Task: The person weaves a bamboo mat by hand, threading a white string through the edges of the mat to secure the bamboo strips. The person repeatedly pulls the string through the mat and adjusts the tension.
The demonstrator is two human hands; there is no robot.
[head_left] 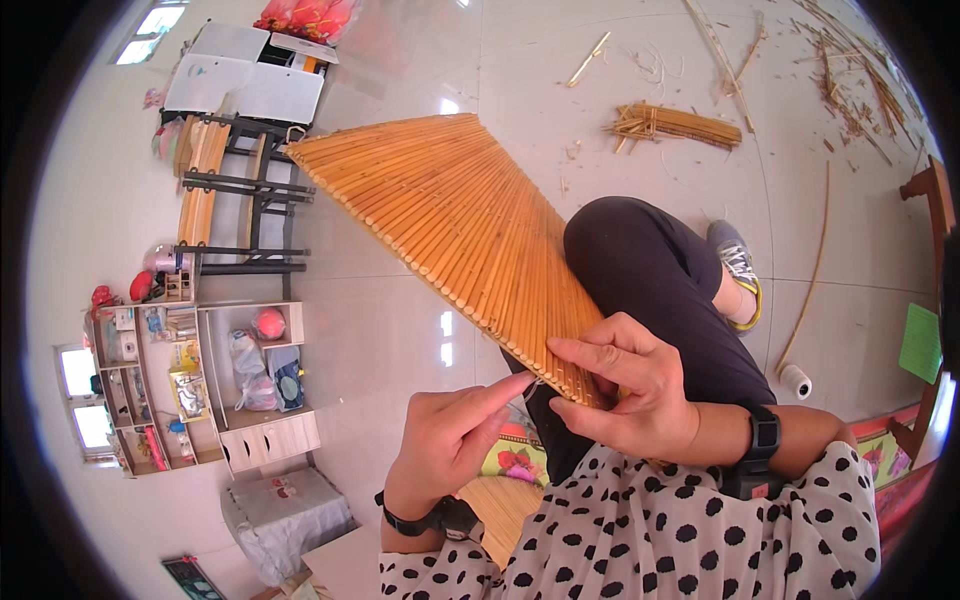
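A mat of thin golden-brown stalks (450,200), laid side by side, slants from the upper left down to my lap. Its near corner is in my right hand (635,390), with the thumb and fingers closed around the edge. My left hand (450,440) is at the mat's cut ends, its index finger stretched to the edge and the other fingers curled in. Beside that fingertip shows a bit of pale thread (537,383). Whatever the curled left fingers hold is hidden.
A tied bundle of stalks (690,127) and scattered scraps (860,90) lie on the tiled floor, with a white spool (795,381) near a long thin stalk (815,270). At left are shelves (210,400) and a black-framed rack (260,190). My bent knee (625,240) is under the mat.
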